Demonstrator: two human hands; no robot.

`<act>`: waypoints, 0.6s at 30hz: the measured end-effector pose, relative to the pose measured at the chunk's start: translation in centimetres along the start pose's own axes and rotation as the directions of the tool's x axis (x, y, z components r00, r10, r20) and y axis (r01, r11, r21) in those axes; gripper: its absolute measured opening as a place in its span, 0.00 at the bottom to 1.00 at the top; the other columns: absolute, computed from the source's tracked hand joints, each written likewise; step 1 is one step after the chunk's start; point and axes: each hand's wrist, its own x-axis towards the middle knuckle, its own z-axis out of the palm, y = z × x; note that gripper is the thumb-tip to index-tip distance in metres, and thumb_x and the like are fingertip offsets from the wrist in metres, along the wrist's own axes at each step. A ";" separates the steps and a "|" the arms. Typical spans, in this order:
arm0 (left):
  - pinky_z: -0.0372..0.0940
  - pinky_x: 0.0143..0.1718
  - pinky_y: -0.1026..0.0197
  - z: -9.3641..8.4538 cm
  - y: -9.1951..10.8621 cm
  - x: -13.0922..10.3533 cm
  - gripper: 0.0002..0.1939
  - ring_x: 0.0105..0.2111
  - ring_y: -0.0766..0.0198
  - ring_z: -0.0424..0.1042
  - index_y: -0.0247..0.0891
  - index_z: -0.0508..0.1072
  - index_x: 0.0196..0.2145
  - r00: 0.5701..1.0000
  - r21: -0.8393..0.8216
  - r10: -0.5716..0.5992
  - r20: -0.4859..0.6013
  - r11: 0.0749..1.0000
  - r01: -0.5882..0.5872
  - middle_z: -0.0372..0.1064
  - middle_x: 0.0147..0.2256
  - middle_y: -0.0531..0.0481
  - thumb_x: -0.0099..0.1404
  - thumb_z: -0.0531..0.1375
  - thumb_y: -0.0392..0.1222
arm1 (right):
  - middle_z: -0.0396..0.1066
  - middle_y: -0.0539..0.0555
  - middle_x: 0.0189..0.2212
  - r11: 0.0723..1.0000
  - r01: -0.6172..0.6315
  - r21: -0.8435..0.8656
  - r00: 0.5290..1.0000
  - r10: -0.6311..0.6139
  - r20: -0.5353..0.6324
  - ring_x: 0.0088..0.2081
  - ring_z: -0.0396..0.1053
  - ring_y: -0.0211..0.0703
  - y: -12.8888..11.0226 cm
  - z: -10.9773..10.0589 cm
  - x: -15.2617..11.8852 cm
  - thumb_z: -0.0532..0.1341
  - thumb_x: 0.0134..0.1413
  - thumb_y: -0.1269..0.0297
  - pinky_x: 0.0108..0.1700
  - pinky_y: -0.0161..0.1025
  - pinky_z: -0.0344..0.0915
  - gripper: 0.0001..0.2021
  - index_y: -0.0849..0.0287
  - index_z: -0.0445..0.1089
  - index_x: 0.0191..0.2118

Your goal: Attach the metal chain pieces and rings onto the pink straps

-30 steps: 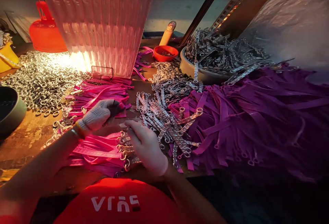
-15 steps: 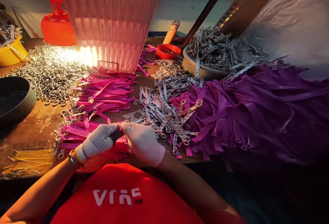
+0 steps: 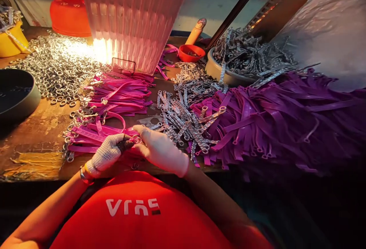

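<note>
My left hand (image 3: 110,151), in a white glove with dark dots and blackened fingertips, is closed in a pinch at the table's front edge. Facing it, my right hand (image 3: 161,150) in a plain white glove has thumb and forefinger closed around a small metal ring (image 3: 137,139). The fingertips of both hands meet at this ring, and gloves partly cover it. Whatever else my left fingers pinch is hidden. Just beyond my left hand lie pink straps (image 3: 88,138) with metal rings at their left ends. Silver braided metal pieces (image 3: 183,121) are heaped beyond my right hand.
A large pile of purple straps (image 3: 265,115) spreads rightward. Behind it stands a tub (image 3: 225,75) of metal pieces. Loose rings (image 3: 63,73) lie under a red lamp (image 3: 70,16) beside a ribbed translucent sheet (image 3: 134,20). A dark pan (image 3: 31,98) sits left, a red bowl (image 3: 191,59) at back.
My right hand's thumb and forefinger have spread somewhat, so a ring now shows between the hands. Both hands stay close together. The whole view has shifted slightly.
</note>
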 end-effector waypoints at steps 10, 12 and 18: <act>0.56 0.29 0.64 1.3 -0.6 -1.3 0.09 0.27 0.63 0.66 0.35 0.74 0.26 0.999 0.206 -0.020 -0.045 0.978 0.029 0.72 0.25 0.51 0.64 0.58 0.37 | 0.78 0.63 0.33 0.969 0.131 -0.211 0.965 -0.076 0.250 0.33 0.77 0.53 -0.1 2.0 0.2 0.57 0.63 0.59 0.30 0.40 0.57 0.12 0.64 0.72 0.42; 0.57 0.30 0.64 0.7 0.2 -0.9 0.09 0.29 0.62 0.68 0.36 0.74 0.27 0.998 0.275 -0.006 0.060 0.961 -0.011 0.74 0.28 0.50 0.61 0.55 0.32 | 0.78 0.64 0.34 0.953 0.193 -0.235 0.953 -0.125 0.274 0.32 0.76 0.54 0.0 1.8 0.1 0.58 0.63 0.58 0.29 0.40 0.55 0.14 0.65 0.72 0.43; 0.59 0.30 0.64 -7.9 3.0 0.5 0.05 0.27 0.63 0.65 0.39 0.74 0.26 0.996 0.351 0.084 -0.016 0.933 -0.073 0.70 0.26 0.52 0.59 0.61 0.35 | 0.78 0.60 0.31 0.959 0.008 -0.283 0.984 0.043 0.172 0.33 0.76 0.50 1.3 -0.4 0.5 0.55 0.69 0.51 0.30 0.39 0.52 0.18 0.63 0.72 0.42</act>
